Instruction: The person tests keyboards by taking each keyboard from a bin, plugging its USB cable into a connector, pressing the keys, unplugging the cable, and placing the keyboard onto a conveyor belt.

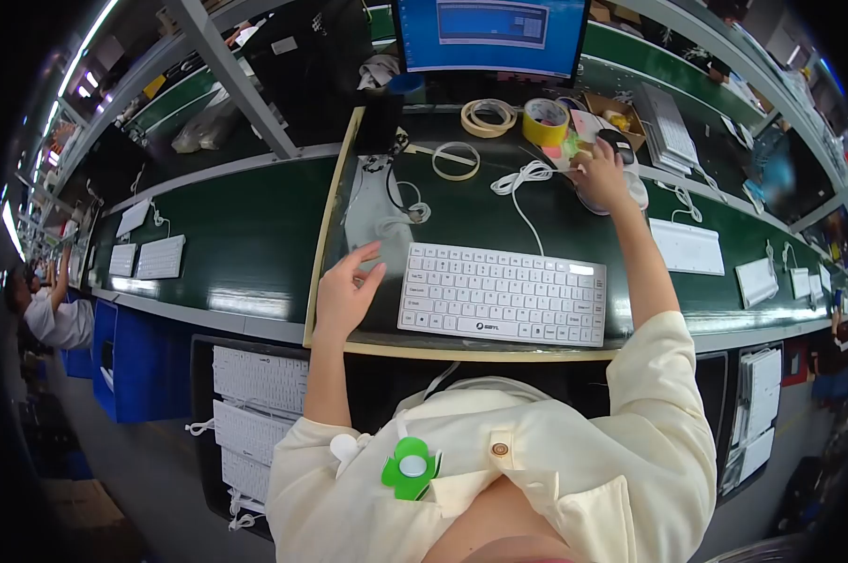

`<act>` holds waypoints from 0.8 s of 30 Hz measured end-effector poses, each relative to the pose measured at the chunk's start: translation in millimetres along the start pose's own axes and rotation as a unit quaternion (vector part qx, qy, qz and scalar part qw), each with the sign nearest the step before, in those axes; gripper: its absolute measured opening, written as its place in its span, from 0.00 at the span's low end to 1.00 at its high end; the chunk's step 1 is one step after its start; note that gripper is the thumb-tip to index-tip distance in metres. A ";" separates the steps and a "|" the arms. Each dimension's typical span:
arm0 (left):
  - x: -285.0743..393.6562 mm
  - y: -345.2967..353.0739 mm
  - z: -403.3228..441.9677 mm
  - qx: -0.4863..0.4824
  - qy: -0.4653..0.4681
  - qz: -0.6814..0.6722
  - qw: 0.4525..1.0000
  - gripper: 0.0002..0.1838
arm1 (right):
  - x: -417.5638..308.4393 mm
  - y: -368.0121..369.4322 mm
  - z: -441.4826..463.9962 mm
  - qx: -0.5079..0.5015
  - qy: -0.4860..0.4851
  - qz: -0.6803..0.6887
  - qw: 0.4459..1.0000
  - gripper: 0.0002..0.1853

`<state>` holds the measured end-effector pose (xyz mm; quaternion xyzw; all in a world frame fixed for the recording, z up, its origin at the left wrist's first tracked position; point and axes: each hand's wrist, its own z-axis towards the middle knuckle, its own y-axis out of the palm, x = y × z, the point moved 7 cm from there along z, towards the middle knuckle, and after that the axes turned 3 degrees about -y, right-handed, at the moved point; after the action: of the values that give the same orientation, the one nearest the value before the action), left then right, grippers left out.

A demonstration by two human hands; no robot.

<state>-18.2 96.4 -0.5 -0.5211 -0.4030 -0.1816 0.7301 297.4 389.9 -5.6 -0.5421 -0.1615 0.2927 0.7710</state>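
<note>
A white keyboard (504,295) lies on the dark mat in front of me, its coiled white cable (525,175) running from the back edge. Just left of the keyboard hovers my left hand (346,293), empty, with thumb and fingers apart. My right hand (600,176) reaches out to the far right of the mat, fingers stretched and slightly bent. Its fingertips are beside a black mouse (617,144) and small coloured stickers (571,144); whether they touch either is unclear. A white object (638,192) is partly hidden under that wrist.
A monitor (491,38) stands at the back. Tape rolls (545,121) and a small cardboard box (615,117) sit before it. Stacked keyboards (666,129) stand to the right; another keyboard (687,247) lies on the green bench. Trays of keyboards (252,424) flank my lap. A person (60,314) sits far left.
</note>
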 end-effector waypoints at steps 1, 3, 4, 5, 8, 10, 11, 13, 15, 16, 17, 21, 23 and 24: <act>-4.8 -2.0 2.3 0.003 0.002 -0.011 1.000 0.17 | -12.7 -20.1 0.1 0.043 -0.035 0.026 0.998 0.10; 0.0 2.4 14.2 0.001 0.046 0.054 0.997 0.15 | -55.1 -64.2 -0.4 0.156 -0.093 0.170 0.969 0.10; 6.5 9.0 23.5 0.002 0.095 0.089 0.991 0.15 | -82.1 -78.7 -1.1 0.169 -0.099 0.261 0.945 0.10; 12.9 16.7 32.1 0.001 0.145 0.126 0.981 0.15 | -105.1 -84.2 -3.4 0.180 -0.100 0.351 0.913 0.10; 13.5 51.2 65.0 -0.036 0.163 0.200 0.965 0.16 | -169.2 -58.4 -2.9 0.042 -0.166 0.329 0.929 0.08; 4.5 67.3 80.6 -0.041 0.147 0.312 0.938 0.17 | -186.0 -30.2 -5.9 0.021 -0.199 0.251 0.947 0.07; 5.2 68.2 82.0 -0.041 0.157 0.307 0.938 0.16 | -191.3 -20.4 -6.0 0.022 -0.215 0.234 0.948 0.06; 15.7 65.3 84.6 -0.041 0.176 0.298 0.937 0.16 | -200.0 -13.7 -8.0 0.030 -0.217 0.209 0.953 0.05; 28.7 66.7 78.5 -0.036 0.193 0.262 0.945 0.14 | -207.8 -13.0 -13.2 0.057 -0.229 0.202 0.951 0.05; 35.2 66.8 74.7 -0.034 0.200 0.243 0.949 0.14 | -208.9 -14.3 -14.0 0.056 -0.221 0.201 0.953 0.06; 39.4 66.3 72.9 -0.037 0.199 0.248 0.947 0.13 | -209.1 -15.7 -15.9 0.072 -0.225 0.178 0.955 0.06; 55.6 67.3 70.4 -0.023 0.217 0.260 0.941 0.11 | -214.1 -22.4 -22.9 0.133 -0.245 0.099 0.955 0.09; 63.7 70.0 66.4 -0.012 0.224 0.266 0.937 0.11 | -212.9 -22.0 -26.7 0.127 -0.234 0.100 0.959 0.10; 68.8 70.3 65.0 -0.010 0.222 0.273 0.936 0.11 | -209.8 -20.7 -26.9 0.109 -0.217 0.116 0.963 0.11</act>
<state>46.0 193.5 18.3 -0.5650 -0.0708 -0.0906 0.8171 155.5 233.7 18.3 -0.3933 -0.2279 0.5065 0.7327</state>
